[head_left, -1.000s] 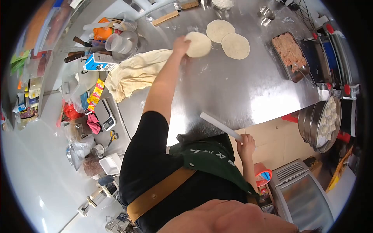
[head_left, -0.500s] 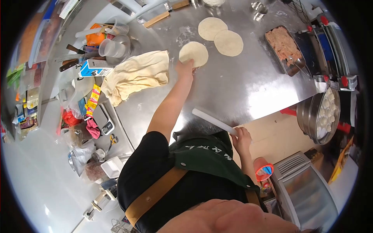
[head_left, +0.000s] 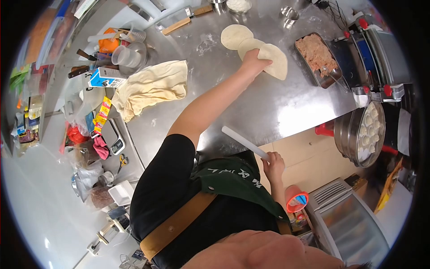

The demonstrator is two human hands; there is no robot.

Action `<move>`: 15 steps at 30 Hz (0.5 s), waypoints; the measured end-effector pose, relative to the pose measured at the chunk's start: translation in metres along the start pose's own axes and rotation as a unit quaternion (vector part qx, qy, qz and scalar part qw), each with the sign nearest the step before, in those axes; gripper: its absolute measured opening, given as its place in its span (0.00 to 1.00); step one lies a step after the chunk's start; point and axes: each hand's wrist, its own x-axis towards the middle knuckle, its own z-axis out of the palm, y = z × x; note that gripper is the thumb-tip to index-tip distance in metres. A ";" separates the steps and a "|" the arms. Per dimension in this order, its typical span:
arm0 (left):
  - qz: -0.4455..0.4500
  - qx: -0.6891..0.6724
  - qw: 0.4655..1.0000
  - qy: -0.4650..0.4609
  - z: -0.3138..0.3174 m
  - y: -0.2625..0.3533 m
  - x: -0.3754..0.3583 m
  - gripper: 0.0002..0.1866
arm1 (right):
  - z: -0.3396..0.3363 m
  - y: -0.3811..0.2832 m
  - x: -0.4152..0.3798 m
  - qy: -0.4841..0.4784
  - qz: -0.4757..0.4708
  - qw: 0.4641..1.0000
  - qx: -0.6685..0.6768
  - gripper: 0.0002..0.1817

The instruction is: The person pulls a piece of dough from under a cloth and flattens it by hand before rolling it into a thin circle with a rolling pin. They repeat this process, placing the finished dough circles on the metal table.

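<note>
My left hand (head_left: 256, 63) reaches across the steel table and grips the near edge of a round dough wrapper (head_left: 277, 62), thumb on top. This wrapper looks stretched on one side and overlaps a second wrapper (head_left: 247, 46), which is partly hidden behind it and my hand. Farther back and left lies a third wrapper (head_left: 236, 36), flat on the steel. Close to my body, my right hand (head_left: 273, 166) is closed around one end of a white rolling pin (head_left: 244, 142), whose other end points toward the table.
Left on the table (head_left: 224, 105) lies a folded dough sheet (head_left: 154, 87), by a milk carton (head_left: 106, 78). A tray of minced filling (head_left: 316, 53) stands at the right, above a steamer (head_left: 351, 134) of white pieces. A wooden-handled tool (head_left: 177, 26) lies at the back.
My left hand has lifted the near wrapper and carried it right and away from me, over the other two. My right hand still holds the rolling pin. The whole view has shifted slightly.
</note>
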 end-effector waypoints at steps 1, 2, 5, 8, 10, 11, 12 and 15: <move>0.001 0.028 1.000 -0.007 -0.006 -0.012 0.010 0.25 | -0.001 0.001 0.001 0.003 -0.002 1.000 -0.002 0.17; 0.001 0.057 0.998 -0.013 -0.014 -0.028 0.017 0.26 | -0.001 0.002 0.000 0.003 -0.003 1.000 -0.002 0.17; 0.099 0.251 0.946 0.180 -0.048 -0.096 0.011 0.27 | -0.005 0.000 -0.003 -0.010 -0.018 1.000 -0.007 0.17; 0.009 0.234 0.958 0.167 -0.117 -0.149 -0.043 0.29 | -0.006 -0.009 0.003 -0.022 -0.042 0.999 0.009 0.18; -0.036 0.116 0.972 0.203 -0.167 -0.160 -0.089 0.23 | -0.004 -0.015 0.012 -0.027 -0.059 0.998 0.021 0.18; -0.037 0.063 0.964 0.256 -0.184 -0.154 -0.123 0.19 | 0.001 -0.019 0.015 -0.032 -0.067 0.997 0.027 0.17; -0.027 0.051 0.953 0.296 -0.204 -0.154 -0.149 0.18 | 0.008 -0.024 0.020 -0.040 -0.078 0.995 0.037 0.17; -0.012 0.025 0.906 0.421 -0.272 -0.159 -0.229 0.15 | 0.039 -0.041 0.039 -0.059 -0.085 0.994 0.044 0.17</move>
